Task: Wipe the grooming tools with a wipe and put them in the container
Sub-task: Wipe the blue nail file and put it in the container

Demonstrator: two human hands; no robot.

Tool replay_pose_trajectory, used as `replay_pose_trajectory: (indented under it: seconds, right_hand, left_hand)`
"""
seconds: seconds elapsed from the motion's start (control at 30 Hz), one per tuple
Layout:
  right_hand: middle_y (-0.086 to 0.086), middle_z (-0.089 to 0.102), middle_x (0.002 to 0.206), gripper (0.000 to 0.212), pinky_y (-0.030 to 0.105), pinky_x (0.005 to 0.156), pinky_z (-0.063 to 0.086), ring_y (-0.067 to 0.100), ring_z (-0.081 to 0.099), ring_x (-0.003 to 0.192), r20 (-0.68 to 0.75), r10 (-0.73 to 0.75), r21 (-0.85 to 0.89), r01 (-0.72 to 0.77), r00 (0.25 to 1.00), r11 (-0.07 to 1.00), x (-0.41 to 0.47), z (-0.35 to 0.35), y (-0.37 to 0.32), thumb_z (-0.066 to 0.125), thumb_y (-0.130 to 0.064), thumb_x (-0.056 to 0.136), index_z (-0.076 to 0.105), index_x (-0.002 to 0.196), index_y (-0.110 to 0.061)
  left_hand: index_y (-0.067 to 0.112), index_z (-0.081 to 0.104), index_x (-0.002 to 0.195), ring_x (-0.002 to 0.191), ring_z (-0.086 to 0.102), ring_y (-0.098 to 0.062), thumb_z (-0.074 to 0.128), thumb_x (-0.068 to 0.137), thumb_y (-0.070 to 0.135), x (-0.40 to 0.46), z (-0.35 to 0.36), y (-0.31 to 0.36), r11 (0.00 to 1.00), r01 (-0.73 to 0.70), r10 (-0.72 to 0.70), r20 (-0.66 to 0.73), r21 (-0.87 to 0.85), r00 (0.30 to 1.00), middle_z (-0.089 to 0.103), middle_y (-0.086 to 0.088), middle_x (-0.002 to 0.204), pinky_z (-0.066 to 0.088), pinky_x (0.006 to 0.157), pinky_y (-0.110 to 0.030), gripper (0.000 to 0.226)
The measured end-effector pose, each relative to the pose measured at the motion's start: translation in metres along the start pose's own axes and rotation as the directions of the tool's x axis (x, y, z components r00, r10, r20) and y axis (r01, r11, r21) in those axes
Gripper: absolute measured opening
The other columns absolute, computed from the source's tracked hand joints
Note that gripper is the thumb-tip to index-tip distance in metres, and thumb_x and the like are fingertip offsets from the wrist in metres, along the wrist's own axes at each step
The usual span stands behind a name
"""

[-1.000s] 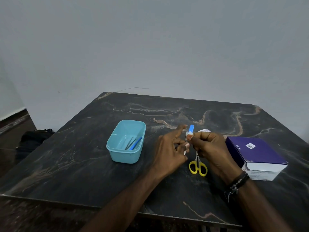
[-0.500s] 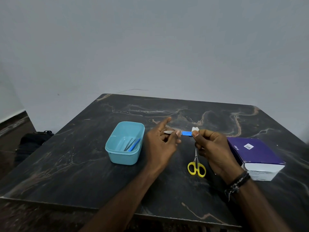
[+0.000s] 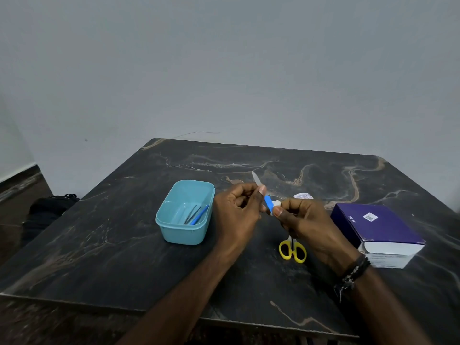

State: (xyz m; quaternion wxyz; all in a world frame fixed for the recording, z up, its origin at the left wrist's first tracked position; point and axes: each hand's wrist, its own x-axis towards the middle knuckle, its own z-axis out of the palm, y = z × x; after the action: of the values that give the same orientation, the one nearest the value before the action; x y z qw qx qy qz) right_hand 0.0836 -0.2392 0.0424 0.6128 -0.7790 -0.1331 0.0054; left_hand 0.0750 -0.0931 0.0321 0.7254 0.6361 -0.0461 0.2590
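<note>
My left hand (image 3: 237, 210) pinches a nail file (image 3: 267, 202) with a blue handle and a metal blade that points up and away. My right hand (image 3: 305, 221) presses a small white wipe (image 3: 276, 204) around the lower end of the blue handle. Both hands hover above the table, just right of the light blue container (image 3: 185, 232). Inside the container lie metal tweezers (image 3: 191, 214) and a blue-handled tool (image 3: 200, 214). Yellow-handled scissors (image 3: 293, 250) lie on the table under my right hand, their blades hidden by it.
A purple and white box (image 3: 378, 232) sits at the right of the dark marble table (image 3: 124, 257). A torn white wipe wrapper (image 3: 302, 195) lies behind my right hand. A black bag (image 3: 49, 207) rests on the floor at left.
The file has turned from lying level between my hands to tilted, blade up and away. My left hand's fingers have curled in around it, and the wipe now sits at the handle's lower end.
</note>
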Motion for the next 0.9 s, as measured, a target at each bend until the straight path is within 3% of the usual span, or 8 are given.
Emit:
replay_pose_trajectory:
  seconds: [0.17, 0.23, 0.33, 0.47, 0.6, 0.7, 0.83, 0.9]
  right_hand:
    - [-0.012, 0.059, 0.049, 0.01, 0.012, 0.049, 0.036, -0.002, 0.046, 0.046, -0.004, -0.078, 0.01, 0.078, 0.997, 0.997, -0.0006, 0.0019, 0.0017, 0.065, -0.008, 0.088, 0.073, 0.081, -0.006]
    - [-0.008, 0.06, 0.051, 0.011, 0.017, 0.05, 0.037, 0.0, 0.045, 0.048, -0.025, -0.083, 0.026, 0.084, 0.996, 0.996, -0.0004, 0.0022, 0.0025, 0.067, -0.01, 0.087, 0.074, 0.081, -0.006]
    - [0.003, 0.071, 0.068, 0.011, 0.023, 0.061, 0.047, 0.007, 0.059, 0.063, -0.036, -0.111, 0.08, 0.113, 0.993, 0.99, -0.0007, 0.0026, 0.0021, 0.068, -0.013, 0.086, 0.075, 0.086, -0.004]
    - [-0.001, 0.07, 0.065, 0.01, 0.014, 0.058, 0.043, 0.0, 0.058, 0.059, 0.02, -0.124, 0.07, 0.122, 0.992, 0.99, -0.0035, 0.0024, 0.0012, 0.067, -0.009, 0.086, 0.074, 0.086, -0.001]
    - [0.013, 0.074, 0.083, 0.007, 0.038, 0.074, 0.053, 0.031, 0.067, 0.077, 0.103, -0.088, -0.035, 0.093, 0.991, 0.995, -0.0024, 0.0045, 0.0056, 0.072, -0.012, 0.084, 0.076, 0.085, -0.006]
    - [0.012, 0.075, 0.082, 0.006, 0.046, 0.084, 0.053, 0.038, 0.067, 0.087, 0.059, -0.103, -0.018, 0.105, 0.993, 0.994, -0.0017, 0.0041, 0.0046, 0.072, -0.012, 0.083, 0.076, 0.082, -0.008]
    - [0.016, 0.075, 0.084, 0.01, 0.045, 0.085, 0.056, 0.038, 0.069, 0.088, -0.047, -0.147, 0.07, 0.15, 0.988, 0.986, -0.001, 0.0038, -0.0002, 0.071, -0.009, 0.081, 0.075, 0.086, -0.001]
    - [0.013, 0.075, 0.083, 0.01, 0.038, 0.079, 0.058, 0.03, 0.071, 0.083, -0.057, -0.153, 0.076, 0.157, 0.987, 0.985, -0.0007, 0.0041, -0.0014, 0.07, -0.008, 0.082, 0.075, 0.087, -0.001]
  left_hand:
    - [0.022, 0.072, 0.081, 0.061, 0.066, -0.008, 0.071, 0.085, 0.014, -0.0011, 0.0005, -0.0012, 0.998, -0.026, 0.023, 0.044, 0.064, 0.999, 0.073, -0.002, 0.072, 0.053, 0.056, -0.025, 0.009]
    - [0.017, 0.073, 0.078, 0.064, 0.068, -0.009, 0.071, 0.085, 0.01, -0.0027, 0.0019, -0.001, 0.997, -0.021, 0.014, 0.1, 0.073, 0.995, 0.073, -0.003, 0.072, 0.055, 0.06, -0.024, 0.01]
    - [0.005, 0.074, 0.08, 0.065, 0.069, -0.012, 0.07, 0.085, 0.008, -0.0035, 0.0021, 0.0, 0.991, -0.072, 0.057, 0.129, 0.11, 0.99, 0.073, -0.005, 0.072, 0.055, 0.062, -0.024, 0.006]
    - [0.002, 0.072, 0.081, 0.065, 0.068, -0.015, 0.07, 0.085, 0.008, -0.0025, 0.0006, 0.0, 0.99, -0.093, 0.083, 0.101, 0.106, 0.991, 0.071, -0.008, 0.072, 0.056, 0.06, -0.026, 0.008]
    - [0.015, 0.073, 0.08, 0.068, 0.069, -0.017, 0.072, 0.084, 0.013, -0.0011, 0.0002, -0.002, 0.989, -0.076, 0.075, 0.016, 0.124, 0.997, 0.072, -0.004, 0.073, 0.06, 0.065, -0.036, 0.005]
    - [0.019, 0.072, 0.078, 0.065, 0.069, -0.014, 0.072, 0.084, 0.012, -0.0015, 0.0012, 0.0, 0.992, -0.055, 0.052, 0.033, 0.111, 0.998, 0.072, -0.003, 0.071, 0.059, 0.062, -0.031, 0.01]
    - [0.007, 0.073, 0.079, 0.063, 0.069, -0.015, 0.07, 0.084, 0.006, -0.0044, 0.0048, 0.0032, 0.996, -0.032, 0.025, 0.094, 0.078, 0.995, 0.072, -0.007, 0.07, 0.056, 0.06, -0.024, 0.006]
    - [0.006, 0.073, 0.079, 0.065, 0.07, -0.017, 0.07, 0.084, 0.006, -0.0044, 0.0051, 0.0035, 0.996, -0.035, 0.028, 0.081, 0.084, 0.996, 0.073, -0.009, 0.071, 0.057, 0.061, -0.024, 0.006]
